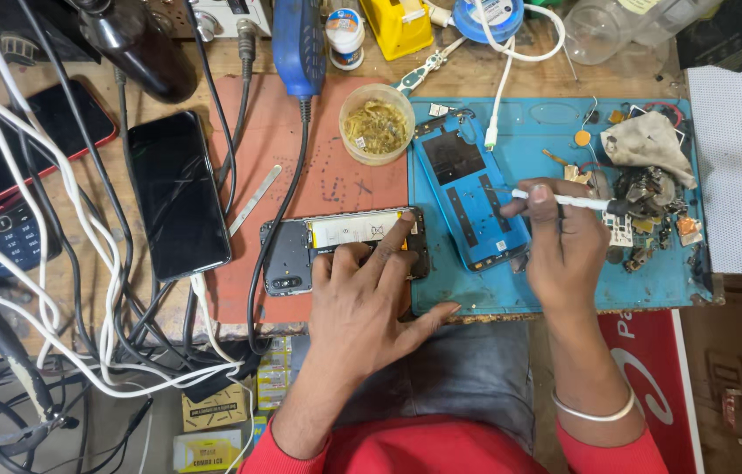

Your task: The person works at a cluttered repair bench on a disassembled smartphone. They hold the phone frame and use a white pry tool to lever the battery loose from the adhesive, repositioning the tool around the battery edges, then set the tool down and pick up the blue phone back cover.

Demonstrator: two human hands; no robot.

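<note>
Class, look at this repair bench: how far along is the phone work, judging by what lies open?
Done: the blue back cover is off and lies on the blue mat. In hand: the left hand presses on the opened phone, the right hand holds a white tool. Left: the cover is not yet refitted.

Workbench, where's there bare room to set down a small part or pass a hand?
Two bare patches: the red mat between the black phone, metal strip and brass-wool tub, and the blue mat's near edge right of the right hand. Crowded: cables at left, and parts around the grey rag.
</note>
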